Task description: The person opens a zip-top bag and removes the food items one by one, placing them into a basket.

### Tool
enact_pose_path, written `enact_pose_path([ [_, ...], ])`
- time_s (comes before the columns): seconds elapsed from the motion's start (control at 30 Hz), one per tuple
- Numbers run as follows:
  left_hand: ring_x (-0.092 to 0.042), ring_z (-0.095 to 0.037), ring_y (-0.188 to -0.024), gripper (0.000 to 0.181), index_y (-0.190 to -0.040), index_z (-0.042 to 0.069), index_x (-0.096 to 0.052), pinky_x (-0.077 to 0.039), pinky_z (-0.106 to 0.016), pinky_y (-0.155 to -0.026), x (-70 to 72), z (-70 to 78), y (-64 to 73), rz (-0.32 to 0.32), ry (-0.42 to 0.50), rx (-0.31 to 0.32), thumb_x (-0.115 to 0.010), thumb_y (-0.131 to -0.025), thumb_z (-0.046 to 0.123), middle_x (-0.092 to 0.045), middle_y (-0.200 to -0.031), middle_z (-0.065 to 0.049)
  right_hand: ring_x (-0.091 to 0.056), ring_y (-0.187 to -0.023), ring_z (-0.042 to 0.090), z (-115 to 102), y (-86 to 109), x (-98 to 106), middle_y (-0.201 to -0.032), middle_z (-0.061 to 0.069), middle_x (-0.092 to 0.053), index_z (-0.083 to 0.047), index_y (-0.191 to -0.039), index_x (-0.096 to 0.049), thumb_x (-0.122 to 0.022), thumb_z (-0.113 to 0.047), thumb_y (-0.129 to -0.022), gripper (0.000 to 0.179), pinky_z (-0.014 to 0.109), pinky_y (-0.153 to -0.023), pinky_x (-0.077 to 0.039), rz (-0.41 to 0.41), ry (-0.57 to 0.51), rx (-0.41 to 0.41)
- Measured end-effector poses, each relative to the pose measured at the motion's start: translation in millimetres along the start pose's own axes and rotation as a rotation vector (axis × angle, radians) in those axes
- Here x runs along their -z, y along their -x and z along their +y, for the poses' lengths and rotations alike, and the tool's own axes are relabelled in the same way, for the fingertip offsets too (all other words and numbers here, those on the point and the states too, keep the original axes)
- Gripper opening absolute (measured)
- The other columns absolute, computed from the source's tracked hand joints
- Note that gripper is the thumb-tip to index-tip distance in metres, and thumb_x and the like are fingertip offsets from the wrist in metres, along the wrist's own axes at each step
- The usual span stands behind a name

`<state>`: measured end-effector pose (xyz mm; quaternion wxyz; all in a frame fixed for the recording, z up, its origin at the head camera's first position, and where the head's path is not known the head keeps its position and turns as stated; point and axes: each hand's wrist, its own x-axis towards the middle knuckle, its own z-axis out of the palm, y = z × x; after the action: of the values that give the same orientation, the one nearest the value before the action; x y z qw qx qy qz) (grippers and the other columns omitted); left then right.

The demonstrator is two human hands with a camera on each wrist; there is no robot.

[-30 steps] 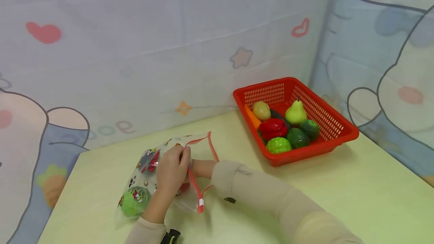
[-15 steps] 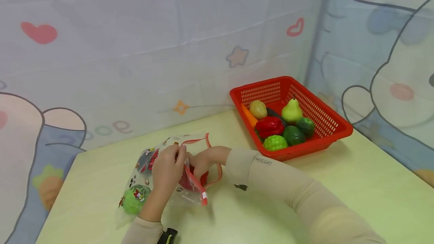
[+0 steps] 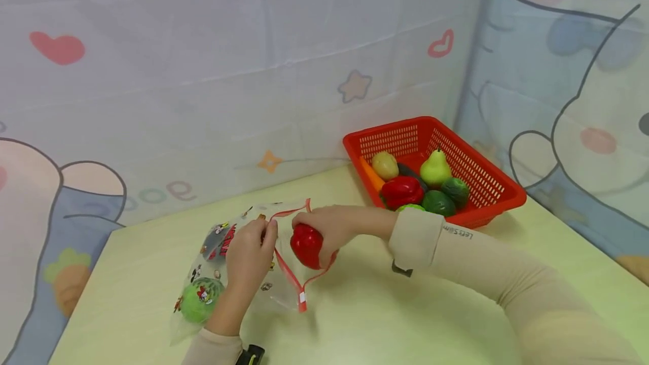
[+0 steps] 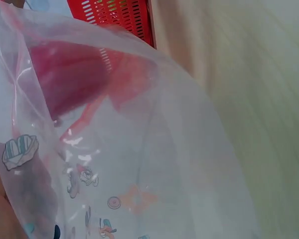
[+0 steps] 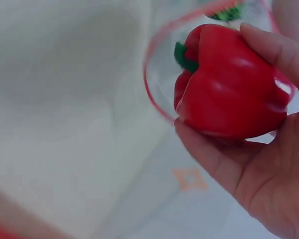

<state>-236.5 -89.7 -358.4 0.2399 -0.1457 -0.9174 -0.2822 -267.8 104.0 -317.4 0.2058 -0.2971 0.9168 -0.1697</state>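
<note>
A clear printed zip bag [image 3: 288,270] with a red-edged mouth lies on the table. My left hand [image 3: 250,252] pinches the bag's edge beside its opening. A red bell pepper [image 3: 306,245] is in my right hand [image 3: 332,227], right at the bag's open mouth. Thumb and fingers curl round the pepper in the right wrist view, where its green stem [image 5: 185,57] points away from the palm. Through the plastic show a green round vegetable [image 3: 200,300] and a dark purplish thing [image 3: 217,239]. In the left wrist view the bag [image 4: 189,149] covers most, the pepper blurred red behind it.
At the back right of the table stands a red plastic basket [image 3: 507,193]. It holds a pear [image 3: 436,169], another red bell pepper [image 3: 403,192], a carrot [image 3: 372,174], a potato-like thing [image 3: 385,165] and several green ones. A printed cloth hangs behind the table.
My right hand has drawn back rightward from inside the bag, bringing the red bell pepper to its mouth. The left hand stays on the bag's edge.
</note>
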Motion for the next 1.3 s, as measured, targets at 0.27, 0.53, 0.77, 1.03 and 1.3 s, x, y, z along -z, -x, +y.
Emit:
enact_pose_path([
  [0.27,-0.036,-0.013,-0.051,0.033,-0.063,0.013,-0.049,-0.026,-0.026,-0.048,-6.9,-0.9,-1.5,-0.006,0.001,0.024,-0.05,-0.094,0.025,-0.043,-0.056,0.0,-0.045,-0.114,0.018,25.1,47.8,58.8,-0.124,0.0,-0.046,-0.018,-0.133,-0.021,-0.081,-0.019,-0.063,0.092,0.032,-0.078,-0.052,0.22,-0.197,-0.015],
  [0.53,-0.035,-0.012,-0.05,0.033,-0.062,0.013,-0.049,-0.025,-0.026,-0.047,-5.9,-3.1,2.2,-0.009,-0.008,0.028,-0.049,-0.093,0.023,-0.042,-0.054,0.001,-0.048,-0.108,0.025,83.1,70.7,109.2,-0.123,0.007,-0.049,-0.023,-0.134,-0.033,-0.072,-0.025,-0.07,0.074,0.038,-0.08,-0.05,0.408,-0.139,-0.183],
  [0.77,-0.034,-0.011,-0.05,0.034,-0.061,0.014,-0.046,-0.025,-0.025,-0.047,-4.7,-4.9,6.3,-0.015,-0.005,0.017,-0.051,-0.093,0.024,-0.04,-0.054,0.002,-0.047,-0.108,0.037,143.0,60.8,122.4,-0.13,0.026,-0.039,-0.004,-0.14,-0.015,-0.066,-0.03,-0.073,0.087,0.05,-0.091,-0.042,0.427,0.102,-0.45],
  [1.03,-0.032,-0.009,-0.049,0.034,-0.061,0.015,-0.046,-0.024,-0.023,-0.046,-6.6,-7.7,18.0,-0.036,-0.012,0.053,-0.05,-0.094,0.024,-0.039,-0.054,0.003,-0.031,-0.124,0.048,186.0,37.7,88.4,-0.14,0.031,-0.028,-0.002,-0.139,-0.031,-0.063,-0.017,-0.079,0.07,0.057,-0.095,-0.037,0.326,0.304,-0.545],
  [1.3,-0.032,-0.008,-0.05,0.033,-0.061,0.016,-0.046,-0.025,-0.023,-0.046,-7.6,-8.3,20.3,-0.018,-0.03,0.046,-0.051,-0.093,0.025,-0.039,-0.054,0.004,-0.048,-0.106,0.046,207.4,33.7,61.6,-0.124,0.03,-0.046,0.003,-0.133,-0.03,-0.043,-0.004,-0.093,0.042,0.053,-0.081,-0.047,0.397,0.348,-0.602],
])
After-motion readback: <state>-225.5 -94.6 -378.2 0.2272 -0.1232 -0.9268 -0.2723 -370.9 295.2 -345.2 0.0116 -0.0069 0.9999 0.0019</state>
